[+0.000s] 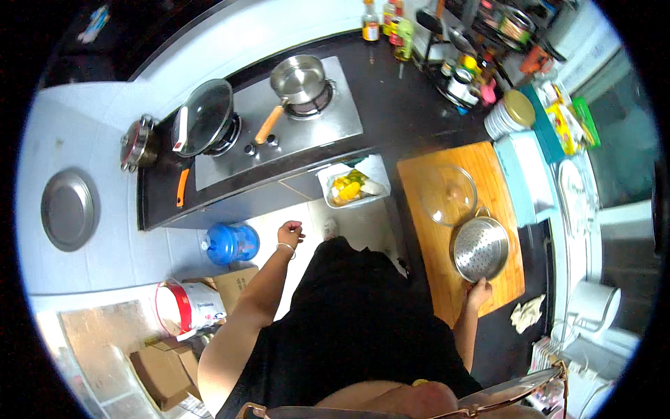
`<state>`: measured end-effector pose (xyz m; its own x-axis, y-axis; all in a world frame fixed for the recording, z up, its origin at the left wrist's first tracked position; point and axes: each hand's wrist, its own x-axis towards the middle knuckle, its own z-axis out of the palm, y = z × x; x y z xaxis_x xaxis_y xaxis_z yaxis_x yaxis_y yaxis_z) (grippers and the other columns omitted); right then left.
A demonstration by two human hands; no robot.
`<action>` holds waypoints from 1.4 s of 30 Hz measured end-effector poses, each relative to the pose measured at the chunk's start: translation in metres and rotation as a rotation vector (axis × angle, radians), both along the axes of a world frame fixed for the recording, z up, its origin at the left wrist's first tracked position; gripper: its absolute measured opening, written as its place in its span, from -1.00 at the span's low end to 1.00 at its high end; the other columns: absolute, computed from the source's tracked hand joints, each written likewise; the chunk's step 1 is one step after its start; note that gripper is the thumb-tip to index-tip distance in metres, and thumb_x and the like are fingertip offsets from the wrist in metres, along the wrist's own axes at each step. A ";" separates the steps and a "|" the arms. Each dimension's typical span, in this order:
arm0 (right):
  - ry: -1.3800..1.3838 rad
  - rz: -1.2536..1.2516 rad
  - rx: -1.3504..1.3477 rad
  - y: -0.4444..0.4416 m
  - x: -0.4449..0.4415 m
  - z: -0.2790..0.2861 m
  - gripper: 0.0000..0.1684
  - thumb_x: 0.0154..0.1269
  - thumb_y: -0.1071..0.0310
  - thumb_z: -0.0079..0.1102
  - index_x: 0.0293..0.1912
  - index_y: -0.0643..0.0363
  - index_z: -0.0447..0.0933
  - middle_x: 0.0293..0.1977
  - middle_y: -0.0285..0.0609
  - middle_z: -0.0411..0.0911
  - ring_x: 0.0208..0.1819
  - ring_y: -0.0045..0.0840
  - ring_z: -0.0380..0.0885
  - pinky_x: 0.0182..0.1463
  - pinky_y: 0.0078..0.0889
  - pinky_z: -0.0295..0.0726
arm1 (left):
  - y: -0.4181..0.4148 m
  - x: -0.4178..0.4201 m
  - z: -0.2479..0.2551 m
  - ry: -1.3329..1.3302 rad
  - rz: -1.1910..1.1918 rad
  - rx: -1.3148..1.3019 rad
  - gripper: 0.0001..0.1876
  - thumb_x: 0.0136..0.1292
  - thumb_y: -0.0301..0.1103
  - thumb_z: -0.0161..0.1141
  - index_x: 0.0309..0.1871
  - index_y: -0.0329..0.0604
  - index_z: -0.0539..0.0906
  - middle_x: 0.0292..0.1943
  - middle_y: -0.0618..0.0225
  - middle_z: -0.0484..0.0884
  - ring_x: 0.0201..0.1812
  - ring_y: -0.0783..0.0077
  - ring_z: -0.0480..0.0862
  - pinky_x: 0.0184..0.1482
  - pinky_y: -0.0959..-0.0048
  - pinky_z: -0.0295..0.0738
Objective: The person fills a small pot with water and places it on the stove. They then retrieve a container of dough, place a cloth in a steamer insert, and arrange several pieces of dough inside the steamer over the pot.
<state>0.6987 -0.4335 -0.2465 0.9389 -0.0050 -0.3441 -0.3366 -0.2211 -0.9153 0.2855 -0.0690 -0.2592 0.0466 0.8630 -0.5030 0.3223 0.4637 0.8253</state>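
Note:
My right hand (478, 294) grips the near rim or handle of a perforated metal steamer pot (481, 249), which rests on a large wooden cutting board (507, 180). Just beyond the pot, a round glass lid (448, 195) lies on the same board. My left hand (291, 234), with a pale bracelet at the wrist, hangs over the floor with its fingers slightly curled and holds nothing. On the stove (343, 123) stand a small saucepan (298, 79) with a wooden handle and a lidded pan (204, 118) with an orange handle.
An open bin (384, 184) with food scraps is fixed at the counter front. A blue water jug (233, 244), a white and red bucket (189, 308) and a cardboard box (165, 373) stand at the left. A crumpled cloth (527, 314) lies on the right counter, and sauce bottles (370, 23) stand behind.

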 end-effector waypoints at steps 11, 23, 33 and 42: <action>0.035 0.461 0.238 0.249 -0.034 0.157 -0.79 0.12 0.35 0.02 -0.26 0.26 0.32 -0.60 -0.30 0.31 -0.77 -0.71 0.20 -0.77 -0.69 0.18 | 0.150 -0.013 0.013 0.226 0.081 0.691 -0.61 -0.18 -0.54 0.29 -0.18 -0.23 0.49 -0.35 0.23 0.46 -0.47 0.38 0.52 -0.36 0.45 0.45; 0.213 0.765 0.347 0.612 -0.119 0.168 -0.79 0.12 0.37 0.11 -0.38 0.32 0.34 -0.68 -0.24 0.38 -0.78 -0.67 0.29 -0.76 -0.67 0.35 | 0.269 0.014 0.036 0.431 -0.458 0.552 -0.55 -0.02 -0.54 0.16 0.03 -0.12 0.45 -0.19 0.14 0.44 -0.13 0.13 0.49 -0.04 0.32 0.40; -0.045 0.875 0.039 0.658 -0.125 0.149 -0.81 0.08 0.42 0.03 -0.35 0.39 0.35 -0.68 -0.18 0.38 -0.80 -0.63 0.27 -0.80 -0.61 0.24 | 0.277 0.004 0.024 0.264 -0.477 0.666 -0.56 -0.07 -0.64 0.12 -0.01 -0.20 0.48 -0.21 0.12 0.44 -0.19 0.14 0.48 -0.09 0.36 0.41; -0.348 0.854 -0.108 0.658 -0.134 0.160 -0.78 0.07 0.37 0.06 -0.47 0.40 0.39 -0.72 -0.18 0.38 -0.80 -0.60 0.30 -0.77 -0.53 0.25 | 0.280 0.004 0.024 0.248 -0.480 0.686 -0.47 -0.11 -0.68 0.12 0.04 -0.17 0.43 -0.25 0.15 0.41 -0.21 0.16 0.47 -0.12 0.37 0.40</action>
